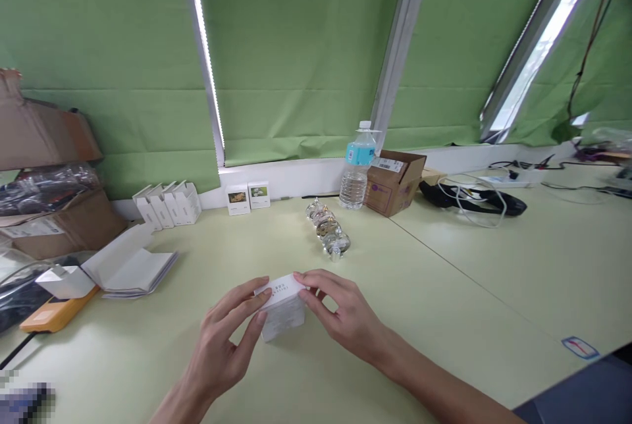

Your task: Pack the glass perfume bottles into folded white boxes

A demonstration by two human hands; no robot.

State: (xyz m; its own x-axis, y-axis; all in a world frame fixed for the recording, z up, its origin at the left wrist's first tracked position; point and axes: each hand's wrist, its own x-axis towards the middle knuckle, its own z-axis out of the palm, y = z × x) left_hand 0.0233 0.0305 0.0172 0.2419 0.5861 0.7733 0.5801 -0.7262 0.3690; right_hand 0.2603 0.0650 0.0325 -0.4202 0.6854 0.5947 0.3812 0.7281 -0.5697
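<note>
A small white box (282,316) with grey print on its top is between my two hands, over the pale table. My left hand (224,332) grips its left end, with fingertips on the top and the thumb against the near side. At the right end, my right hand (340,312) pinches the upper corner between thumb and forefinger. Beyond the box lies a row of shiny, clear and metallic ornaments (327,230). Two small white boxes with pictures, a left one (238,200) and a right one (259,195), stand by the wall.
Several white boxes (168,205) stand at the back left, near an open notebook (133,269). A yellow device (59,311) and cardboard boxes (59,223) are at far left. A water bottle (354,174), an open carton (394,184) and a black object with a white cable (474,200) line the back right.
</note>
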